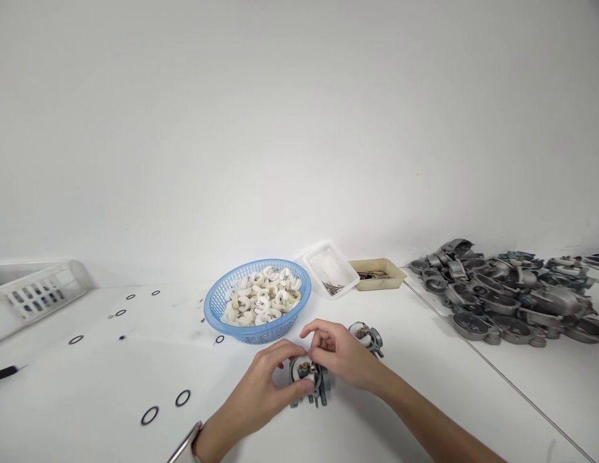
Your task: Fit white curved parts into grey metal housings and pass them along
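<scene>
A grey metal part (321, 386) with brass pieces and a white ring-shaped piece inside stands on the white table. My left hand (267, 386) is wrapped round its left side, thumb in front and fingers behind. Over its top, my right hand (340, 350) has its fingers curled and the thumb and a fingertip pinched together; what they hold is too small to name. Just behind my right hand lies a second grey metal part (374, 339). A blue basket (210, 315) full of white ring-shaped pieces (260, 305) sits behind my left hand.
Small metal pins lie in a clear tray (328, 263), beside a yellowish tray (393, 276). Grey metal housings (511, 296) are heaped at the right, past a thin rod (492, 370). Black rings (149, 415), a white basket (48, 299) and a black-handled tool (4, 373) are at left.
</scene>
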The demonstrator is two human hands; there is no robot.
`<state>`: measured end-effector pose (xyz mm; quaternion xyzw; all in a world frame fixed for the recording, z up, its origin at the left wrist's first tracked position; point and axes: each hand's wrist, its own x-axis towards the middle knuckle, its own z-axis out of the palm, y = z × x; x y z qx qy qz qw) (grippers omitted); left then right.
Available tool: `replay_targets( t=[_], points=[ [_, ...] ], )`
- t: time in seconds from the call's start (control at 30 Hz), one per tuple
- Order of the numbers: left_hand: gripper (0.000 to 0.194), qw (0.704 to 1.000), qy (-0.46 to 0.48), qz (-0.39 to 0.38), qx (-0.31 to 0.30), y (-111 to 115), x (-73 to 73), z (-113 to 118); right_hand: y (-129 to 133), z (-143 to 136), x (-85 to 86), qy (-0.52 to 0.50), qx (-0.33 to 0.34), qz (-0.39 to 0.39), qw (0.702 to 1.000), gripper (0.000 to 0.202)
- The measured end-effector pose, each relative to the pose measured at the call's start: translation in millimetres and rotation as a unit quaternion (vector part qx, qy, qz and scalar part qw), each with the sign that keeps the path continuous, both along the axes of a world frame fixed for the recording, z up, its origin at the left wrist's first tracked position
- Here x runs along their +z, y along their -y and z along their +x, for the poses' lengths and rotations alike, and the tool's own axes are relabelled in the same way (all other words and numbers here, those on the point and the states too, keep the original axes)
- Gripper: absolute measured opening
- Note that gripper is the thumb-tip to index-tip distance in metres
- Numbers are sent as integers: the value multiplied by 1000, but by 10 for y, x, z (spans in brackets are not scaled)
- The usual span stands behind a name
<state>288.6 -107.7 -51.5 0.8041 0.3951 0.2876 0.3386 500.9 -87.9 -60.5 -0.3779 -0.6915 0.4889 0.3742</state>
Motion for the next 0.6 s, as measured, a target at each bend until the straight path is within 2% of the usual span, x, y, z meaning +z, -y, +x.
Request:
replay_targets(
  t=[0.2,0.43,0.6],
  points=[
    [27,1000,-5,4,-1,-2,4,-4,-40,-52,-56,-39,-48,3,998,19],
    [26,1000,-3,2,3,-7,13,2,-37,30,2,-42,-26,-57,997,18],
    [25,1000,-22,4,19,7,8,7,-11,30,52,-35,-44,-94,994,19]
  ],
)
